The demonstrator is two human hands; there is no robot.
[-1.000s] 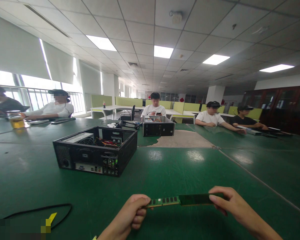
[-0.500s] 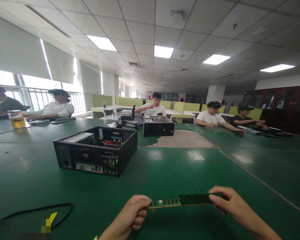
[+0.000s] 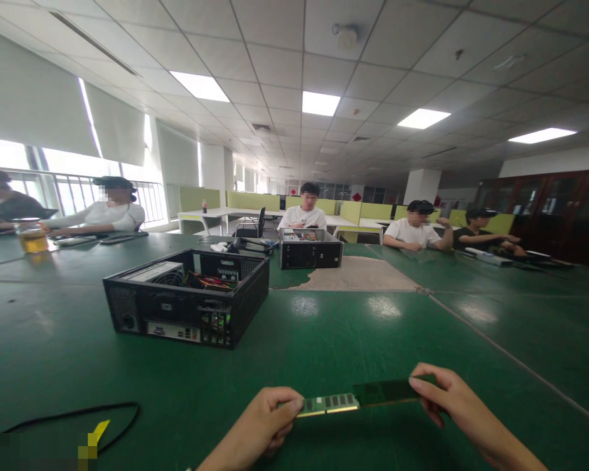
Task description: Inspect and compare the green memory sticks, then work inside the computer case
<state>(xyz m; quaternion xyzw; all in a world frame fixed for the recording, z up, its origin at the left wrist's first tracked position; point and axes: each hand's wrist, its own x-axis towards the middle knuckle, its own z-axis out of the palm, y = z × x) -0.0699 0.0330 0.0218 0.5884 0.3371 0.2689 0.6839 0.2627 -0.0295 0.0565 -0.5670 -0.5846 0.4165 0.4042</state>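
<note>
Low over the table, my left hand (image 3: 272, 422) pinches the outer end of a green RAM stick (image 3: 338, 401), its dark chips and gold contacts facing me. My right hand (image 3: 439, 392) holds a second, darker RAM stick (image 3: 387, 391) between thumb and fingers at its right end. The two sticks meet end to end in the middle; whether they touch or overlap I cannot tell. Beyond my left hand stands an open black computer case (image 3: 169, 320), with a fan and coloured wires inside.
On the green table (image 3: 373, 340) a second open computer case (image 3: 310, 252) stands farther back, beside cables (image 3: 250, 245). A black cable (image 3: 78, 409) with a yellow tag lies at lower left. A jar of amber liquid (image 3: 33, 239) is far left. Several people sit around the table.
My left hand has shifted slightly right, and its RAM stick has tilted so the gold contacts catch more light. Across the table, one person has lowered a hand; another, at right, has raised an arm.
</note>
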